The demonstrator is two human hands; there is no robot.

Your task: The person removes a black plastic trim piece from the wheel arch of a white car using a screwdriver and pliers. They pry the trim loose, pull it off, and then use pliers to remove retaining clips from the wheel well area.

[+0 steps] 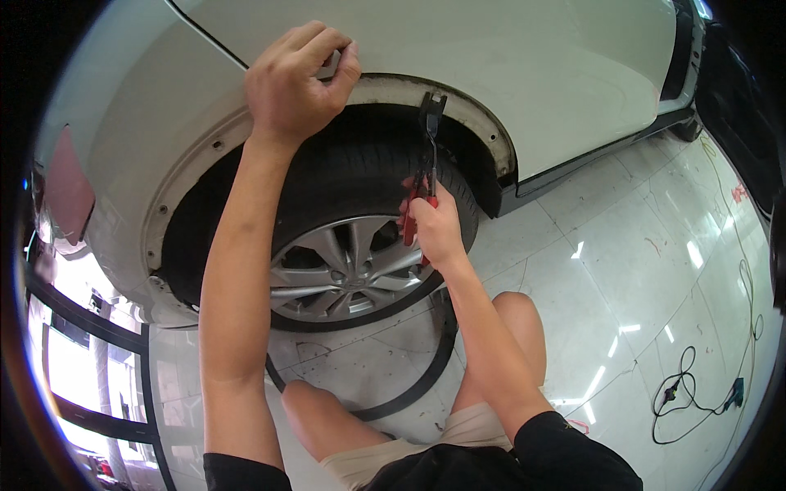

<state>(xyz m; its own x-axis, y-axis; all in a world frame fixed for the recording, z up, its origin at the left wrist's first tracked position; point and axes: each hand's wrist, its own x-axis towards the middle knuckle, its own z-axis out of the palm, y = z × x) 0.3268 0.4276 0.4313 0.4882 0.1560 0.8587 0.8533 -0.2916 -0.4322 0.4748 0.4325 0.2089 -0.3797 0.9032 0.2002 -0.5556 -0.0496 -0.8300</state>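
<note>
My right hand [434,219] grips red-handled pliers [433,176] in front of the tyre. Their dark, forked jaws point up and lie over the bare rim of the wheel arch [385,88]; whether they touch it I cannot tell. Up at the arch's top left, my left hand [299,82] is closed against the white car body [491,49], fingers curled and thumb bent in. Whatever it may hold is hidden. Small holes dot the dirty arch rim. Below sits the wheel [352,262], with a silver spoked rim and black tyre.
A curved black trim strip [422,389] lies on the glossy tiled floor [589,245] between the wheel and my knees. Thin cables [686,385] loop across the floor at right. A dark sill [589,159] runs along the car's lower edge, and a dark open panel [741,123] stands far right.
</note>
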